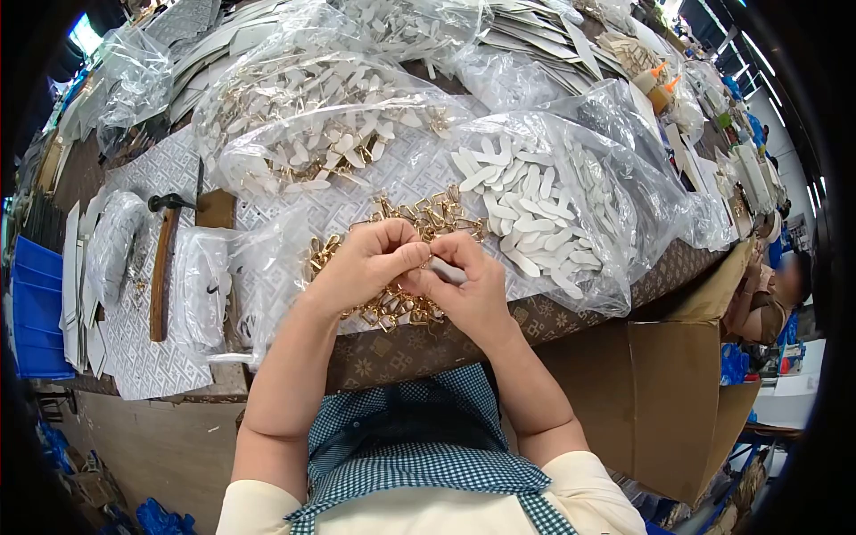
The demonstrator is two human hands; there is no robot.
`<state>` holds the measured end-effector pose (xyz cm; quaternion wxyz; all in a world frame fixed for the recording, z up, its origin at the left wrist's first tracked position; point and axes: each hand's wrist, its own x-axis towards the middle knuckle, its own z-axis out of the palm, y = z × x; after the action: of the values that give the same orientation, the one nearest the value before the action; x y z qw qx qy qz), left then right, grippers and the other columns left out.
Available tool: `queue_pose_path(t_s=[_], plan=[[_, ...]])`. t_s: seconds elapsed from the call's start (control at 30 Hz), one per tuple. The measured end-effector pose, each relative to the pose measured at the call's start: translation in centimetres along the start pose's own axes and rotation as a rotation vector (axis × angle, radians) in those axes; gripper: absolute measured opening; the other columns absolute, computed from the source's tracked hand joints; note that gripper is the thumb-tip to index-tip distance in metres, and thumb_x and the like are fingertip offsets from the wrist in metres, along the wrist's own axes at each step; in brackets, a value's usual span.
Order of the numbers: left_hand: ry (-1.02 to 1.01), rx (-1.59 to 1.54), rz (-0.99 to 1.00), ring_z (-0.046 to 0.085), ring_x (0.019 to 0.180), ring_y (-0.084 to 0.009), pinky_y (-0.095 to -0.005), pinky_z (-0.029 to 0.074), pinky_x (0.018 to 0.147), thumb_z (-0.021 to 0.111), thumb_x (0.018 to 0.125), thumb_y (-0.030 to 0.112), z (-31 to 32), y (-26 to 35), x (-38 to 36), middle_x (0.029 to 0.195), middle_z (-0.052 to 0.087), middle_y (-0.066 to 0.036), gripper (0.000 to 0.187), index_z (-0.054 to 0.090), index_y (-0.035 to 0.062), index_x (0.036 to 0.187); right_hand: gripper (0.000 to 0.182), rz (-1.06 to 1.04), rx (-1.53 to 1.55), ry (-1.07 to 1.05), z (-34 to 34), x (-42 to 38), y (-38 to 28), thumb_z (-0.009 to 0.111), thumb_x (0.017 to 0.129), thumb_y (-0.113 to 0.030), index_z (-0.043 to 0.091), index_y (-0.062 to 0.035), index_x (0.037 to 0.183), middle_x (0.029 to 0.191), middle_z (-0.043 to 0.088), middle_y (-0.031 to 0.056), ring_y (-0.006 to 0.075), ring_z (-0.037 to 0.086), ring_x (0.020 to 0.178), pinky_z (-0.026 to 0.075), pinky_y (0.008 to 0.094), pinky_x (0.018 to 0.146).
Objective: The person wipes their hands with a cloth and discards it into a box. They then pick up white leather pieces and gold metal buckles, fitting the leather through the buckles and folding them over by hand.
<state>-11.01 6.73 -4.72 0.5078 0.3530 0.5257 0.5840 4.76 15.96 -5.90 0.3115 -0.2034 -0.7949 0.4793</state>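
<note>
Over the front edge of the table, my left hand (379, 259) and my right hand (468, 281) meet, fingertips pinched together. A small white tab (448, 271) with a rounded end sticks out from the fingers of my right hand. The left thumb and forefinger are closed at its other end; what they grip is mostly hidden. Around and beneath both hands lies a pile of gold metal clasps (397, 308). To the right, many loose white tabs (539, 209) spill from a clear plastic bag (624, 192).
Behind the hands, a clear bag holds white tabs with gold clasps attached (312, 125). A hammer (163, 259) and wrapped plastic packets (203, 290) lie at left. A blue bin (40, 308) stands far left, a cardboard box (669, 392) at right. Another person (767, 299) sits beyond the box.
</note>
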Motion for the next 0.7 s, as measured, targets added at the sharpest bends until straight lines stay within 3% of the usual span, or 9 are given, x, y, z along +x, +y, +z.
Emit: queue_pose_path(t_s=[0.07,0.17,0.27,0.37,0.47,0.57,0.67,0.7], plan=[[0.021,0.008,0.026,0.062,0.064,-0.0079,-0.0208,0.051,0.058,0.064,0.094,0.015,0.0,-0.3,0.0,0.075,0.063,-0.002,0.017,0.059,0.0003,0.086,0.027,-0.013,-0.001,-0.011,-0.1,0.2,-0.8,0.078,0.082,-0.015,0.06,-0.0028,0.098,0.079,0.068,0.0057,0.0081,0.06,0.068,0.05,0.0238,0.062],[0.073,-0.002,-0.02,0.059,0.067,-0.0054,-0.0212,0.049,0.06,0.062,0.093,0.011,0.6,0.6,-0.3,0.074,0.061,0.001,0.014,0.059,0.0023,0.084,0.026,0.055,0.073,-0.031,-0.3,0.7,-1.1,0.077,0.083,-0.016,0.06,-0.0028,0.097,0.076,0.066,0.0049,0.0085,0.06,0.067,0.05,0.0243,0.062],[0.081,0.049,0.037,0.061,0.066,-0.0072,-0.0218,0.051,0.059,0.062,0.092,0.011,0.3,0.1,0.1,0.073,0.061,-0.001,0.016,0.058,0.0005,0.081,0.022,0.067,-0.115,-0.075,-0.9,0.9,-1.2,0.071,0.083,-0.016,0.059,-0.0039,0.096,0.075,0.066,0.0104,0.0206,0.065,0.064,0.051,0.0327,0.058],[0.063,0.078,0.031,0.06,0.065,-0.007,-0.0217,0.05,0.059,0.061,0.09,0.009,0.1,0.1,0.1,0.073,0.061,-0.001,0.013,0.057,0.0005,0.081,0.028,-0.016,-0.1,-0.043,-0.4,0.9,-0.7,0.078,0.079,-0.017,0.06,-0.0019,0.094,0.074,0.064,0.0043,0.009,0.059,0.066,0.048,0.0262,0.059],[0.135,-0.029,0.009,0.059,0.065,-0.0066,-0.0217,0.05,0.059,0.062,0.09,0.009,0.6,0.5,0.0,0.074,0.061,-0.001,0.014,0.057,0.0006,0.08,0.032,0.055,0.037,-0.016,-0.1,1.3,-0.9,0.081,0.076,-0.02,0.059,-0.0018,0.091,0.073,0.064,0.0049,0.0099,0.06,0.066,0.048,0.027,0.059],[0.149,0.01,0.037,0.055,0.068,-0.0045,-0.0207,0.046,0.059,0.062,0.091,0.01,0.1,0.0,0.2,0.079,0.059,0.001,0.011,0.059,0.0037,0.084,0.031,0.057,-0.154,-0.024,-0.6,1.4,-1.1,0.079,0.079,-0.02,0.059,-0.0019,0.094,0.076,0.065,0.007,0.013,0.062,0.067,0.049,0.0282,0.06],[0.192,-0.068,0.013,0.057,0.068,-0.0051,-0.0206,0.048,0.06,0.062,0.092,0.011,0.0,0.0,0.2,0.079,0.061,0.0,0.011,0.059,0.0045,0.084,0.037,-0.007,-0.248,-0.047,-0.6,1.9,-1.0,0.076,0.081,-0.032,0.061,-0.0045,0.1,0.079,0.067,0.0104,0.0238,0.067,0.069,0.053,0.034,0.063],[0.239,-0.118,0.013,0.062,0.069,-0.0086,-0.0222,0.053,0.061,0.061,0.093,0.01,-0.1,0.1,0.3,0.08,0.063,-0.003,0.01,0.059,0.0031,0.086,0.042,-0.077,-0.237,-0.027,-0.7,2.3,-0.6,0.075,0.082,-0.037,0.062,-0.0045,0.105,0.082,0.067,0.0104,0.0236,0.067,0.07,0.053,0.0345,0.063]])
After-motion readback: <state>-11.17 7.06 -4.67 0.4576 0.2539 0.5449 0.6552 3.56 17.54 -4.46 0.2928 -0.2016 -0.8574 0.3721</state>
